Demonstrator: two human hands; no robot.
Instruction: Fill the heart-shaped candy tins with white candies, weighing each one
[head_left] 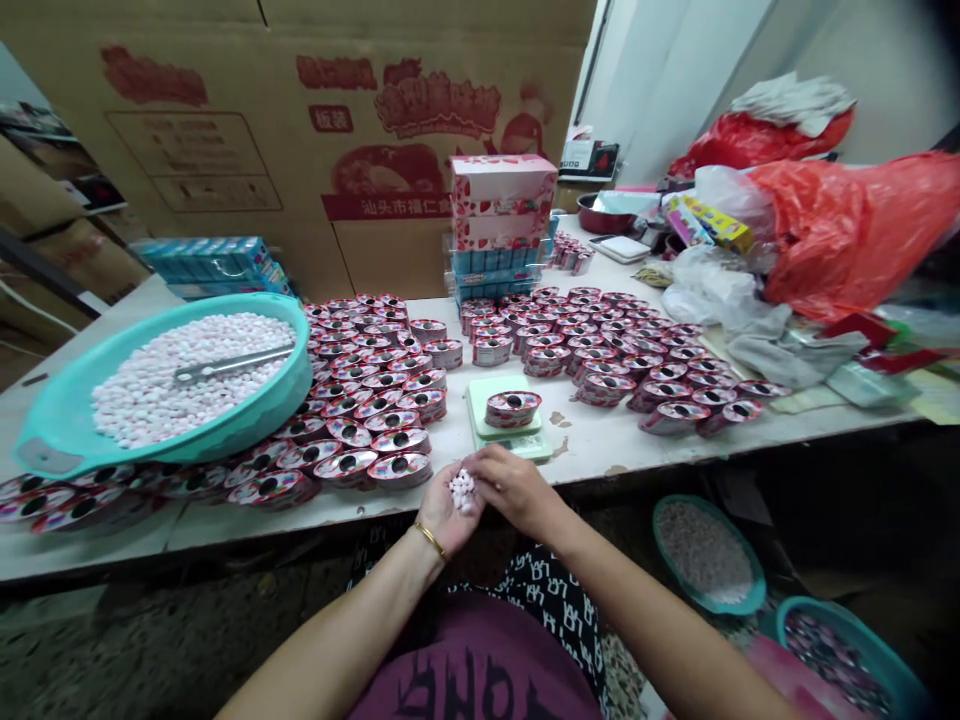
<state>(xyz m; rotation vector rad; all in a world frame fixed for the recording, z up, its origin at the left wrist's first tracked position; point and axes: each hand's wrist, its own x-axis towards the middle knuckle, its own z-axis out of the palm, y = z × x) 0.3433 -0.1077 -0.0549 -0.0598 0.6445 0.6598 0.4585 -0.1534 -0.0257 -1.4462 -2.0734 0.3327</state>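
Observation:
My left hand (442, 515), palm up and cupped, holds a small heap of white and pinkish candies (462, 487) above my lap. My right hand (514, 487) hangs over that palm, its fingers bent together at the heap's edge; what is between their tips is hidden. Just beyond, a pale green scale (484, 400) bears one oval red-patterned tin (513, 406) with a dark round hole in its top. A turquoise basin (304, 370) on the left is full of the same candies, and metal tongs (236, 364) lie on them.
Rows of similar tins (375, 380) cover the table (457, 440) left and right of the scale. A large cardboard box (405, 240) stands behind, with stacked pink and blue boxes (502, 200). Red plastic bags (847, 230) lie at right. Two more basins (757, 600) stand low at right.

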